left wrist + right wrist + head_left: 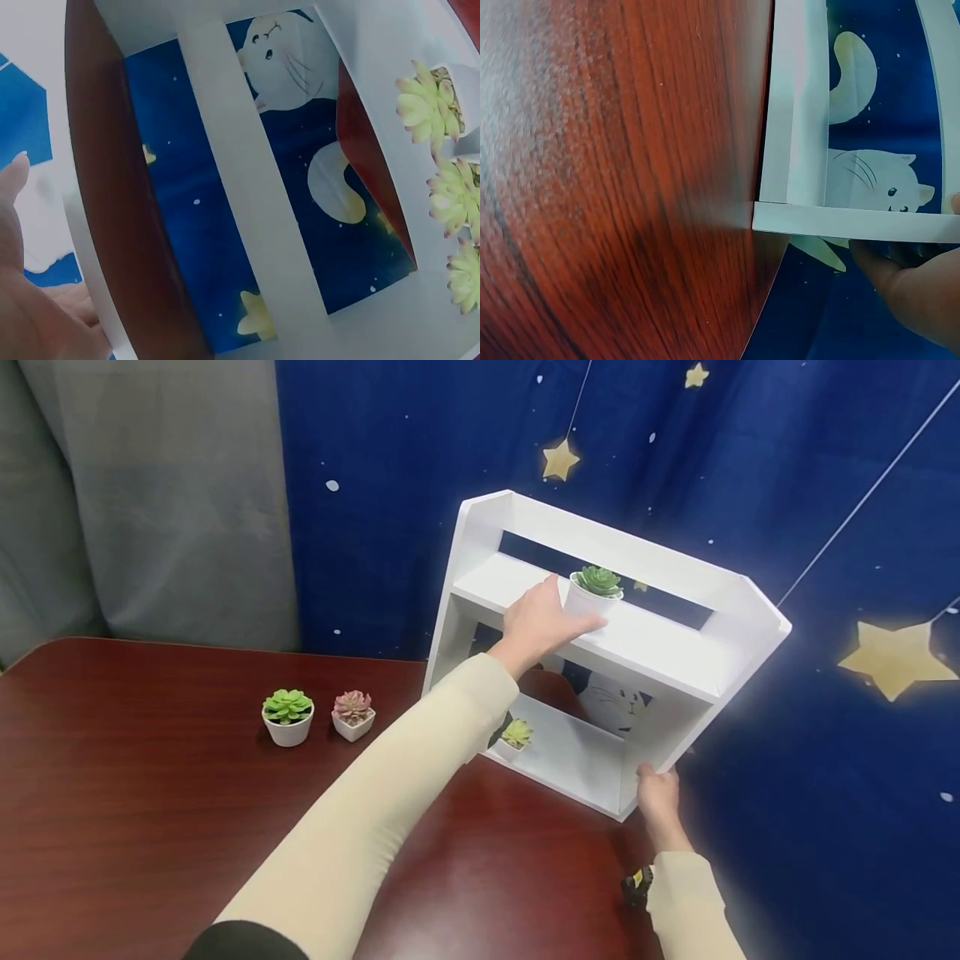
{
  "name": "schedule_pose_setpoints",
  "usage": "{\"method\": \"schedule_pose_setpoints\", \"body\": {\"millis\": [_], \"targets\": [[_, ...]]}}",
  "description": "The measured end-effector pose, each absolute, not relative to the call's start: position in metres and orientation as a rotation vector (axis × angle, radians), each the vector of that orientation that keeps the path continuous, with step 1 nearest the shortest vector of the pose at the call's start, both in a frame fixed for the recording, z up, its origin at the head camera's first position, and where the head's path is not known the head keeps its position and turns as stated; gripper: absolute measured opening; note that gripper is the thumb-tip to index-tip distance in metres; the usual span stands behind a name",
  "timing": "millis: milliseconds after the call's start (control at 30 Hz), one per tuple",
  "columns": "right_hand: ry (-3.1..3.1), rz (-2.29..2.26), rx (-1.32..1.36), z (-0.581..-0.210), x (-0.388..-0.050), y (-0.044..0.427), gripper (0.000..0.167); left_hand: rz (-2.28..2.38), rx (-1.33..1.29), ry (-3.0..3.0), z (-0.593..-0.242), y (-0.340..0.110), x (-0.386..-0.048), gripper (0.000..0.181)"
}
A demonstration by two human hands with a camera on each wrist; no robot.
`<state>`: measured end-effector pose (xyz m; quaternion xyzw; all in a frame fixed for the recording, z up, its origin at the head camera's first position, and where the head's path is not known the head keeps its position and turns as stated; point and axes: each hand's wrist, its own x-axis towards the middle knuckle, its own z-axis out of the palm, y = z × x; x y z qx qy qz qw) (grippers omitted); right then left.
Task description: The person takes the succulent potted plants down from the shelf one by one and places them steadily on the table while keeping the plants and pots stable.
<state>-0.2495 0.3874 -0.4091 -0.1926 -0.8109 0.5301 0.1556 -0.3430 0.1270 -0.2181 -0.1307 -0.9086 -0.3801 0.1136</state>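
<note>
A white two-tier shelf (660, 652) stands at the table's back right. On its upper board sits a green succulent in a white pot (588, 597). My left hand (542, 622) is at that pot's near left side, fingers and thumb spread apart; contact is unclear. In the left wrist view the same hand (41, 300) shows beside the shelf's edge, the pot not visible. The right hand (660, 797) grips the lower right side panel from outside; the right wrist view shows this hand (922, 292) against the panel (855, 221). Yellow-green succulents (424, 105) line the lower board, mostly behind my left sleeve in the head view.
A green potted succulent (288, 718) and a pink one in a white pot (352, 716) stand on the red-brown table (150, 793), left of the shelf. Behind hangs a blue curtain with stars (375, 510), beside grey fabric (172, 493). The table edge runs close to the shelf's right corner.
</note>
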Motion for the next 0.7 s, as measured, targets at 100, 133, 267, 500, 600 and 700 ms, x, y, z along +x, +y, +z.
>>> {"method": "schedule_pose_setpoints", "body": {"millis": [100,133,267,500,600,700], "targets": [[-2.322,1.509,-0.556,-0.410,-0.249,0.388,0.059,-1.053,-0.365,-2.674,-0.219,0.134,-0.343,0.104],[-2.320,1.510,-0.555,-0.410,-0.248,0.388,0.059,-1.029,-0.357,-2.671,-0.219,0.136,-0.343,0.105],[-2.324,1.505,-0.560,-0.411,-0.248,0.389,0.059,-0.966,-0.314,-2.659,-0.216,0.144,-0.343,0.108],[-2.349,1.529,-0.542,-0.413,-0.248,0.385,0.058,-1.024,-0.311,-2.624,-0.219,0.149,-0.344,0.092],[-2.363,1.521,-0.534,-0.413,-0.249,0.385,0.058,-1.122,-0.353,-2.583,-0.220,0.147,-0.345,0.086],[-2.358,1.484,-0.539,-0.412,-0.250,0.388,0.057,-1.253,-0.414,-2.517,-0.219,0.144,-0.345,0.083]]}}
